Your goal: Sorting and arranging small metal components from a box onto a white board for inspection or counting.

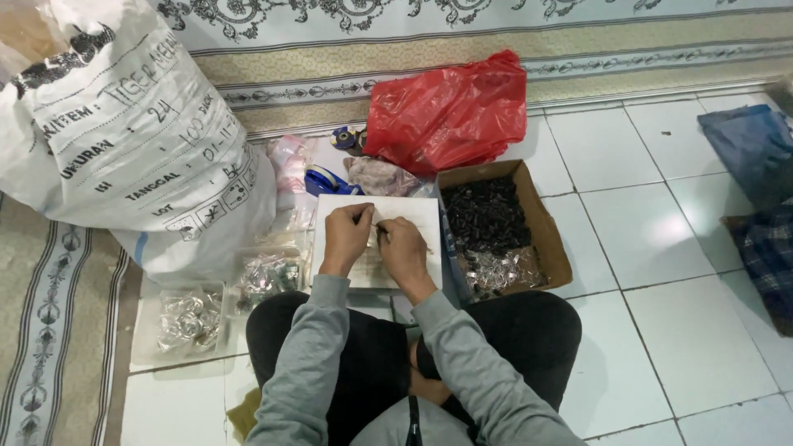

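I sit cross-legged on a tiled floor in grey sleeves and dark trousers. My left hand and my right hand are together over a white flat box, both pinching a small thin item between the fingertips; what it is I cannot tell. To the right, touching the white box, is an open cardboard box holding many small dark pieces at the back and shiny clear-wrapped pieces at the front.
A big white printed sack stands at the left. Two clear tubs of shiny metal parts sit by my left knee. A red plastic bag and a blue tape dispenser lie behind. Folded cloth lies at right.
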